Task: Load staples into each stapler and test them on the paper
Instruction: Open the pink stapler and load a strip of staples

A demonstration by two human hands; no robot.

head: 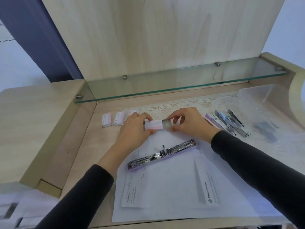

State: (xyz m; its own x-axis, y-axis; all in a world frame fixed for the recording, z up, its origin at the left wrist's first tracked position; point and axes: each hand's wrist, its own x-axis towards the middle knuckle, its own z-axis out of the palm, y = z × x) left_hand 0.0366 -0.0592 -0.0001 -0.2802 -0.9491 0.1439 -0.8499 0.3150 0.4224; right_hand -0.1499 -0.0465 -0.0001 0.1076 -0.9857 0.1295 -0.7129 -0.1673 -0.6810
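Holding a small pink-and-white cardboard staple box [152, 127], the left hand [133, 129] grips its sleeve, the right hand [191, 124] pinches its part-drawn tray [165, 125]; the opened lilac metal stapler [162, 154] lies on white paper [165, 192], seemingly unloaded, testing undone.

My left hand [132, 129] hides most of the rear staple box [134, 111]; the dark object [267, 131] at far right blurs beyond my telling.
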